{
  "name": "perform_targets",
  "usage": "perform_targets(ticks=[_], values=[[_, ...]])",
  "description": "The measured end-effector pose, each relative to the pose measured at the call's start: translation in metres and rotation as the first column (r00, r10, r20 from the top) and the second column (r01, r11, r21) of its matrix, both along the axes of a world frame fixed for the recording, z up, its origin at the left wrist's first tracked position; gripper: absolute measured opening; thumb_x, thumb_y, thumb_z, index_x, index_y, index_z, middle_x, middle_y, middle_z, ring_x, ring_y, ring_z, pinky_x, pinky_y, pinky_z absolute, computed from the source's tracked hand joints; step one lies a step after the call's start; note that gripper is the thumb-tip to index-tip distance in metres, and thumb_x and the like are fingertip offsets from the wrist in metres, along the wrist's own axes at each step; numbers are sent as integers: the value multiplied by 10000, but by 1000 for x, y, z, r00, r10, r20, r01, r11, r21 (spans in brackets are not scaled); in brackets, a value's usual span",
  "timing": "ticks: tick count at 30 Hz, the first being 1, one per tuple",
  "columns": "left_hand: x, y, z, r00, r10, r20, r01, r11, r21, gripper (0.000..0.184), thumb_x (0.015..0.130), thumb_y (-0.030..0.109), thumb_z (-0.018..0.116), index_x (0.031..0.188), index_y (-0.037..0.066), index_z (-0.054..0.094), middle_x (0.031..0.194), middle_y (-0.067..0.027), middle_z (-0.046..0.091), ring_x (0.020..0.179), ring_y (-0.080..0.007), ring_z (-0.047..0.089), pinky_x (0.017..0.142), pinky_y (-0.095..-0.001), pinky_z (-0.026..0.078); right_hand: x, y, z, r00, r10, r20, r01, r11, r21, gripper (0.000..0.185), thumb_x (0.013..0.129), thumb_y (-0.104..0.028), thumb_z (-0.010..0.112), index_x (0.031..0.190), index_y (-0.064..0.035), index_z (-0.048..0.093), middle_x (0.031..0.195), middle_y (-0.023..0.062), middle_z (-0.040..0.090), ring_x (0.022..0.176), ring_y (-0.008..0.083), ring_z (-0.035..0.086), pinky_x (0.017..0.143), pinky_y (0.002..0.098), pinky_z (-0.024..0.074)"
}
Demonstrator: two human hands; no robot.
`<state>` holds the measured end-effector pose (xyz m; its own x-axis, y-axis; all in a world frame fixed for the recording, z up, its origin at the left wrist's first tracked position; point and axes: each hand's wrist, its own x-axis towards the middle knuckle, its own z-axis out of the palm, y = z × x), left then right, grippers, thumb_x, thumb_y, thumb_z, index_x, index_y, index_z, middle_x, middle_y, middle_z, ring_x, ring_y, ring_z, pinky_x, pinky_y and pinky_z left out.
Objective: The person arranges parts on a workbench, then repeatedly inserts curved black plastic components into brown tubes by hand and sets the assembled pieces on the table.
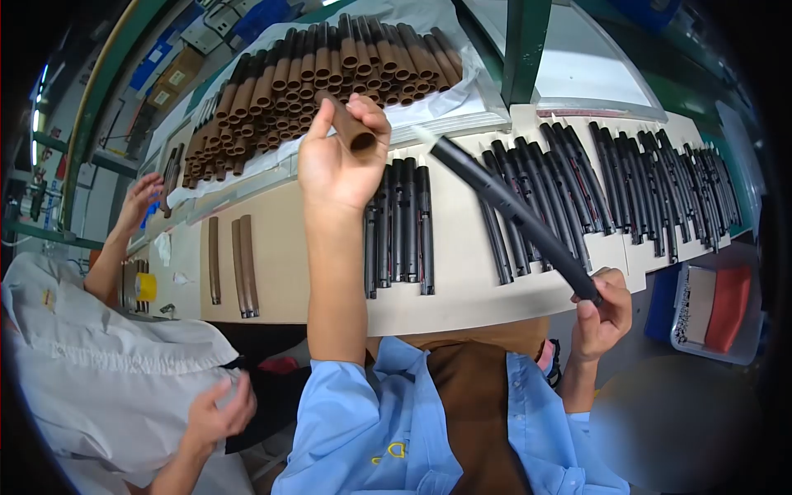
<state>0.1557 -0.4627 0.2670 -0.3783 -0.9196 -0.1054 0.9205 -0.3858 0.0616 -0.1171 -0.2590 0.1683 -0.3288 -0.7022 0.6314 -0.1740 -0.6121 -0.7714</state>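
My left hand (342,169) is raised, its fingers closed around a brown hollow tube (353,132) whose open end faces me. Behind it rises a big pile of similar brown tubes (285,74), many with black far ends. Low on the right, my right hand (604,313) pinches the near end of a long black tube (516,214). That tube slants up to the left, with a blurred white tip at its far end. Under and beside it lie rows of black tubes with small slots (544,194) on the table.
A co-worker in a pale smock (91,355) sits at the left, one hand (142,202) near the pile. Several brown tubes (244,264) lie on the tan board. A green post (523,49) stands at the back. A clear bin (718,313) sits below the table's right end.
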Motion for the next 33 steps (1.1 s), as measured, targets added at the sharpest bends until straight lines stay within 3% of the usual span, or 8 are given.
perform_targets(ticks=[4, 5, 11, 14, 22, 25, 28, 33], values=[[5, 3, 5, 987, 54, -151, -45, 997, 58, 190, 948, 137, 403, 897, -45, 400, 790, -109, 434, 711, -218, 472, 672, -346, 466, 10, -4, 15, 994, 29, -101, -36, 997, -72, 295, 751, -137, 724, 986, -9, 601, 762, 107, 572, 646, 153, 494, 577, 271, 380], [6, 4, 6, 988, 42, -150, -33, 997, 63, 205, 949, 133, 356, 811, -14, 394, 772, -106, 429, 703, -220, 469, 670, -351, 465, 11, -5, 17, 993, 22, -114, -32, 996, -87, 301, 729, -134, 731, 973, -11, 606, 738, 109, 578, 614, 154, 501, 548, 272, 381], [11, 7, 2, 972, 44, -231, -24, 996, 90, 114, 876, 59, 382, 784, -7, 401, 742, -100, 419, 702, -214, 469, 664, -349, 466, 17, -8, 27, 975, 19, -220, -42, 994, -101, 314, 704, -112, 737, 970, -16, 601, 739, 118, 588, 604, 159, 514, 525, 261, 381], [14, 8, 1, 966, 35, -255, -12, 996, 93, 55, 830, 21, 401, 783, -8, 402, 747, -101, 412, 705, -214, 471, 663, -345, 466, 20, -8, 30, 962, 45, -268, -68, 995, -77, 303, 790, -169, 693, 1032, -18, 590, 786, 121, 554, 652, 155, 466, 578, 265, 361], [16, 11, -1, 965, 29, -261, -3, 995, 100, 51, 828, 5, 398, 779, -8, 403, 752, -91, 402, 694, -200, 459, 648, -324, 457, 21, -11, 38, 945, 3, -327, -41, 993, -109, 335, 695, -104, 749, 988, -42, 599, 768, 135, 633, 590, 162, 519, 515, 263, 386], [20, 9, -6, 974, 3, -227, 16, 997, 81, 90, 873, 15, 427, 788, -10, 412, 759, -95, 415, 702, -194, 468, 649, -313, 460, 22, -11, 38, 942, -4, -336, -36, 993, -110, 340, 686, -103, 754, 985, -46, 603, 763, 131, 633, 580, 164, 524, 505, 264, 387], [19, 11, -5, 992, 40, -120, -31, 997, 74, 221, 952, 159, 488, 860, -23, 404, 783, -96, 437, 712, -188, 480, 691, -300, 476, 23, -12, 40, 933, -15, -360, -29, 993, -117, 340, 678, -99, 757, 980, -51, 609, 759, 128, 631, 570, 166, 531, 493, 261, 395], [17, 9, -8, 980, 119, 160, -113, 993, -47, 210, 941, 169, 542, 874, 6, 429, 779, -66, 448, 691, -155, 483, 665, -268, 486, 25, -14, 42, 921, -33, -389, -18, 992, -127, 328, 666, -92, 761, 961, -54, 624, 748, 126, 625, 565, 169, 553, 473, 252, 409]])
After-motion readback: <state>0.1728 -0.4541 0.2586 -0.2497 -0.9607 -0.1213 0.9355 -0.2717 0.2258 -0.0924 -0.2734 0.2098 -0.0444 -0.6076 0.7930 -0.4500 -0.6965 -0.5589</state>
